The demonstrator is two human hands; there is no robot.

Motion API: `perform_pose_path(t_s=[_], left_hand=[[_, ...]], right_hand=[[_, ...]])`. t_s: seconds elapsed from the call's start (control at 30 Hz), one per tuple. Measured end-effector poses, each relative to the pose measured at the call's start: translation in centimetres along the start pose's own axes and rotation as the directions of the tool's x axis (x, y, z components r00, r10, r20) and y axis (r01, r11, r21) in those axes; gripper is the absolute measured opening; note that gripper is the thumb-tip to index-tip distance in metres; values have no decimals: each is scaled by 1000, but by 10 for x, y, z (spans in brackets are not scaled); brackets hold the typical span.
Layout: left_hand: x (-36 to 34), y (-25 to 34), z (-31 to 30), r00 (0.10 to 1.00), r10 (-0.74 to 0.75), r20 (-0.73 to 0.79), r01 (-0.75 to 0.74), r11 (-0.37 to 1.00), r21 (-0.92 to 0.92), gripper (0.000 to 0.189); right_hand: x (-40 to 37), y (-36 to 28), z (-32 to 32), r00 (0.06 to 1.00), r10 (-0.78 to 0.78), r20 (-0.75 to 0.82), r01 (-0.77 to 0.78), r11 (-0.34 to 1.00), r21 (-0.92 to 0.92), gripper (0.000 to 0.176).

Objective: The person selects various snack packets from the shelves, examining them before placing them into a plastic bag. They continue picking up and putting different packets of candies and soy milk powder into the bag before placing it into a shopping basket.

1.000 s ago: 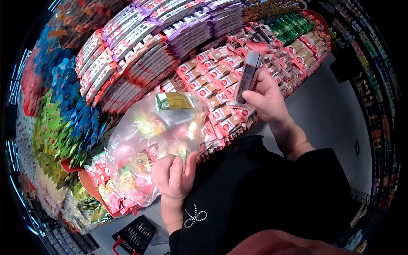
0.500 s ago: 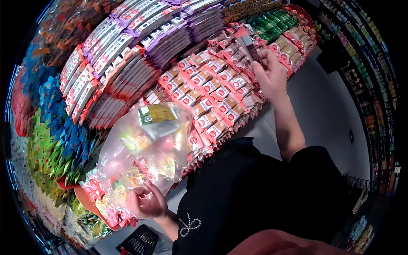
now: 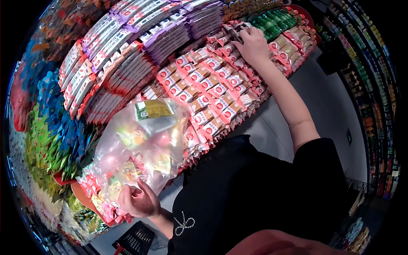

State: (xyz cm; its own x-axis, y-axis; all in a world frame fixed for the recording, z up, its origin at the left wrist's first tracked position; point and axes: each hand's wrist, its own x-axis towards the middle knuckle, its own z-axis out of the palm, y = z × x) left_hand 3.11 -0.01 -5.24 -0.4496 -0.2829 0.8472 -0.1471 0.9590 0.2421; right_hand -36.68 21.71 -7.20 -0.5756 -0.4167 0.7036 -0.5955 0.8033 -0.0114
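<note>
Apparently for support, the bag (image 3: 138, 144) is being rested over the near left edge of the display (image 3: 304, 14), the left hand (image 3: 139, 202) half-curled against it. Dark packs (image 3: 232, 32) are being touched by the right hand (image 3: 253, 46) toward the right end; whether anything is being gripped by either cannot be told. Red logos (image 3: 199, 119) are being shown upward on bars (image 3: 219, 89), their writing unreadably small.

The plastic bag (image 3: 142, 140) toward eight o'clock from you looks clear, glossy and crinkled; the pink packs (image 3: 219, 90) near one wear shiny film. Your top (image 3: 259, 199), at five, is matt cloth; the shadowed basket (image 3: 135, 239) at seven, probably plastic.
</note>
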Motion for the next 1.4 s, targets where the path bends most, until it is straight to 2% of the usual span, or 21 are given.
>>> perform_pose_path(t_s=[0.07,0.2,0.3,0.37,0.43,0.47,0.5,0.53,0.57,0.6,0.67,0.73,0.83,0.87,0.93,0.97,1.13,1.2,1.23,1.33,1.4], left_hand=[[4,5,0,1000,14,8,-15,1000,24,41],[5,7,1,999,-40,0,40,998,56,37],[9,11,-2,998,-63,10,62,997,47,31],[9,10,0,993,-114,-8,114,991,63,29],[10,8,-1,988,-157,3,155,983,102,27],[10,7,0,985,-171,22,166,978,125,27],[9,5,2,981,-174,88,163,979,123,27],[8,3,5,973,-177,150,160,980,118,28],[12,4,7,960,-163,227,142,984,106,26],[12,3,11,931,-193,310,173,981,92,24],[16,3,11,902,-177,395,183,983,21,19],[15,0,14,886,-184,424,167,983,78,17],[11,-11,21,856,-205,475,140,976,169,16],[10,-14,21,841,-220,493,128,968,213,16],[12,-19,21,816,-262,516,135,953,272,19],[13,-22,23,816,-306,490,144,929,340,21],[40,-15,20,795,-431,428,197,850,489,38],[50,-18,22,782,-435,446,193,850,491,35],[53,-21,25,779,-440,448,215,857,469,34],[54,-29,35,786,-409,464,184,871,455,31],[49,-37,48,838,-220,499,-18,903,428,33]], right_hand=[[0,0,-3,997,25,68,-24,1000,-19,32],[2,4,-5,1000,8,4,-8,999,-34,32],[10,-5,-37,987,-88,-135,101,990,95,30],[14,-54,-105,989,21,-145,29,941,338,23],[-1,-102,-151,940,60,-337,190,726,661,22],[-10,-128,-169,905,44,-423,312,606,732,22],[-12,-131,-180,837,-203,-508,540,455,708,21],[4,-131,-192,650,-616,-445,689,232,687,25],[-7,-159,-193,630,-651,-423,647,139,750,30],[-10,-183,-184,549,-743,-383,620,55,783,32],[-25,-239,-149,552,-727,-407,564,-34,825,32],[-29,-259,-123,496,-864,-87,521,216,826,33],[-30,-269,-101,545,-838,28,715,483,506,28],[-30,-266,-105,541,-840,27,715,477,511,28],[-25,-257,-118,602,-783,160,660,600,453,25],[-24,-252,-115,640,-767,38,662,576,479,13],[-10,-238,-122,662,-743,103,669,647,365,5],[-3,-234,-137,646,-682,341,613,731,300,40],[-2,-233,-144,670,-720,183,635,683,361,51],[-3,-233,-142,679,-702,213,607,701,374,55],[-4,-231,-138,678,-711,185,613,687,391,57]])
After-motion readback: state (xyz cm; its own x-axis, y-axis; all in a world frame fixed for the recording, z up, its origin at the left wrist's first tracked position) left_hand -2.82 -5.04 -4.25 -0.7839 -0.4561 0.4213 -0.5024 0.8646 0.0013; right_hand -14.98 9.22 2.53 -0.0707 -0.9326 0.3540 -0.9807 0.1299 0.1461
